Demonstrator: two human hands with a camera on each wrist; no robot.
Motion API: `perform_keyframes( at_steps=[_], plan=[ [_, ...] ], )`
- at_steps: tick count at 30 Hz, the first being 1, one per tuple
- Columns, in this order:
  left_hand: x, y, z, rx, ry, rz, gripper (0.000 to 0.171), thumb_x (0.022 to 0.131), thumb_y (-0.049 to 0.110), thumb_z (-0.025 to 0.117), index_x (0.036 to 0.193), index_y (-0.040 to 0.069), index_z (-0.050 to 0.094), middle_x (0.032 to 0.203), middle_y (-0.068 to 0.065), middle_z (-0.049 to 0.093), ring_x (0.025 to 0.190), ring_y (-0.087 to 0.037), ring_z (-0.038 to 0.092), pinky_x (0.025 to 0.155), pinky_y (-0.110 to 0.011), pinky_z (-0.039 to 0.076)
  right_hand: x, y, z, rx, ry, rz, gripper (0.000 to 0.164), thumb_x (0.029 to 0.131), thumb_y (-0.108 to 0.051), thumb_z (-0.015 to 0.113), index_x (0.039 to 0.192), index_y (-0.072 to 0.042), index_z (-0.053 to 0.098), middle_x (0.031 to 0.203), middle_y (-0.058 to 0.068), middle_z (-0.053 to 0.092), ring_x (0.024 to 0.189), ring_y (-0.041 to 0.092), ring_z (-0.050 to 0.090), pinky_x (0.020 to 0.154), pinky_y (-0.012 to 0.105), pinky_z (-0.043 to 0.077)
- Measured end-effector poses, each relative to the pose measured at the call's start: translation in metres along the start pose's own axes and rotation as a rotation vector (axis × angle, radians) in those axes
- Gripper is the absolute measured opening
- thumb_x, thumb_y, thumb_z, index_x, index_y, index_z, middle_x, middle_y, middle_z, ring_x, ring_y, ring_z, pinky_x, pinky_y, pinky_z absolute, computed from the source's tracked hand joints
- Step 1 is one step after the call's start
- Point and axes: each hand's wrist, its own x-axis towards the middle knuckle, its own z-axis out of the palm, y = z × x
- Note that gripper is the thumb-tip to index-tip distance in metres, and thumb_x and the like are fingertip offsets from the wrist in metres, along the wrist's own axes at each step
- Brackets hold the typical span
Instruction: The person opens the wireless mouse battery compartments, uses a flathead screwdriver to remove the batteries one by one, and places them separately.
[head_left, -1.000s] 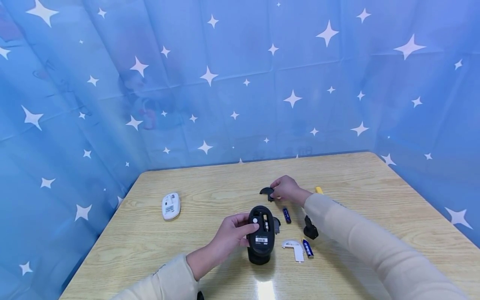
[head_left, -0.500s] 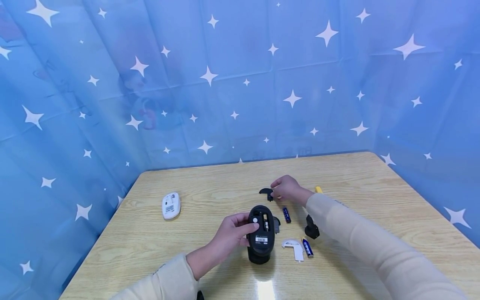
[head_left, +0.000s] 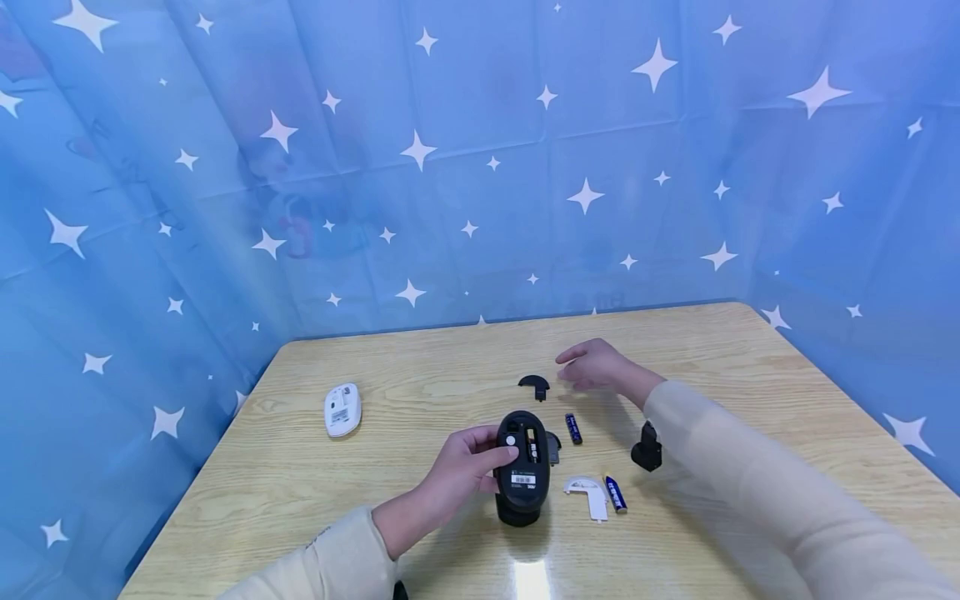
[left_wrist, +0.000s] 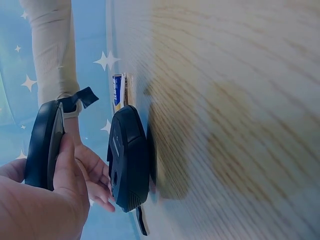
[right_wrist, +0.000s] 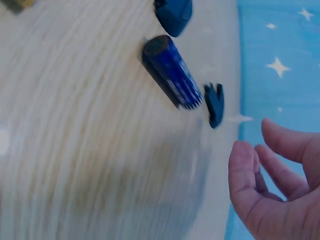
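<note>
My left hand (head_left: 468,467) grips a black computer mouse (head_left: 523,475), tilted with its underside and open battery bay facing me. A battery (head_left: 532,445) sits in the bay. Beneath it on the table is a second black mouse (left_wrist: 130,160), mostly hidden in the head view. My right hand (head_left: 596,367) hovers over the far part of the table, fingers relaxed, with nothing visible between them. Left of it lies a curved black battery cover (head_left: 535,385). A dark blue battery (right_wrist: 172,72) lies nearer to me.
Another dark cover (head_left: 554,448) peeks out beside the held mouse. A white battery cover (head_left: 588,493) and a blue-and-yellow battery (head_left: 615,494) lie to the right. The white mouse (head_left: 342,410) rests upside down at the left. A starry blue curtain (head_left: 480,167) hangs behind the table.
My right hand has drawn back to the right from the black battery cover, which stays on the table. Yellow bits seen earlier by that hand and sleeve no longer show. My left hand stays put.
</note>
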Motion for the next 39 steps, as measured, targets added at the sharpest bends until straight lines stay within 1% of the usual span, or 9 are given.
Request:
perform_keyframes(
  at_steps=[8,14,21,24,26,28,31,35,39],
  plan=[
    [0.000,-0.001,-0.001,0.000,-0.005,0.005,0.035,0.090,0.009,0.065,0.121,-0.007,0.060,0.104,-0.012,0.066,0.093,-0.022,0.066,0.075,-0.037,0.059,-0.015,0.009,-0.032,0.036,-0.041,-0.027,0.050,0.096,-0.007,0.058,0.141,0.008,0.041,0.141,0.028,0.042,0.126,0.040,0.046,0.099,0.047,0.047],
    [0.000,0.000,0.000,-0.006,-0.008,0.002,0.036,0.089,0.009,0.066,0.120,-0.007,0.060,0.105,-0.013,0.066,0.093,-0.022,0.066,0.076,-0.038,0.059,-0.027,0.019,-0.055,0.041,-0.022,-0.025,0.052,0.098,-0.012,0.057,0.142,0.008,0.039,0.142,0.029,0.040,0.128,0.042,0.042,0.101,0.047,0.046],
    [0.000,0.001,0.001,-0.014,-0.002,-0.010,0.035,0.089,0.009,0.065,0.120,-0.007,0.060,0.104,-0.013,0.066,0.093,-0.022,0.067,0.077,-0.038,0.059,-0.036,0.036,-0.081,0.044,0.017,-0.003,0.056,0.099,-0.016,0.057,0.144,0.009,0.035,0.143,0.030,0.038,0.129,0.043,0.040,0.101,0.047,0.045],
    [-0.001,0.002,0.001,-0.013,-0.002,-0.013,0.035,0.090,0.009,0.065,0.120,-0.007,0.059,0.104,-0.013,0.066,0.093,-0.022,0.067,0.077,-0.038,0.059,-0.037,0.043,-0.088,0.023,0.042,0.012,0.057,0.099,-0.017,0.058,0.143,0.010,0.035,0.140,0.030,0.042,0.124,0.040,0.047,0.100,0.046,0.047],
    [-0.001,0.003,0.001,-0.012,-0.003,-0.014,0.035,0.090,0.010,0.065,0.120,-0.007,0.059,0.105,-0.013,0.066,0.093,-0.023,0.067,0.077,-0.038,0.059,-0.036,0.048,-0.092,0.002,0.056,0.033,0.058,0.098,-0.018,0.059,0.143,0.010,0.036,0.135,0.028,0.048,0.115,0.034,0.055,0.096,0.043,0.050],
    [-0.001,0.003,0.001,-0.012,-0.002,-0.015,0.035,0.090,0.010,0.065,0.120,-0.007,0.059,0.105,-0.013,0.066,0.093,-0.023,0.067,0.077,-0.038,0.059,-0.036,0.053,-0.094,-0.005,0.066,0.057,0.059,0.097,-0.019,0.060,0.142,0.011,0.037,0.130,0.024,0.054,0.104,0.024,0.061,0.089,0.038,0.054],
    [-0.001,0.002,0.002,-0.009,-0.002,-0.016,0.034,0.090,0.010,0.065,0.120,-0.006,0.060,0.104,-0.013,0.066,0.093,-0.023,0.066,0.076,-0.038,0.059,-0.034,0.061,-0.095,0.058,0.065,0.096,0.059,0.096,-0.014,0.061,0.142,0.012,0.035,0.122,0.017,0.060,0.092,0.014,0.063,0.084,0.034,0.055],
    [-0.001,0.001,0.002,-0.001,-0.003,-0.015,0.034,0.090,0.010,0.065,0.119,-0.006,0.060,0.104,-0.013,0.066,0.093,-0.023,0.066,0.076,-0.038,0.059,-0.033,0.070,-0.094,0.166,0.071,0.131,0.059,0.096,-0.009,0.060,0.143,0.014,0.031,0.111,0.009,0.062,0.088,0.012,0.064,0.086,0.032,0.056],
    [-0.001,0.002,0.003,0.007,-0.002,-0.009,0.033,0.090,0.010,0.065,0.119,-0.006,0.060,0.103,-0.012,0.066,0.092,-0.022,0.066,0.076,-0.037,0.059,-0.032,0.073,-0.093,0.175,0.075,0.141,0.059,0.096,-0.012,0.061,0.142,0.014,0.032,0.105,0.004,0.062,0.085,0.009,0.063,0.083,0.030,0.056]
  ],
)
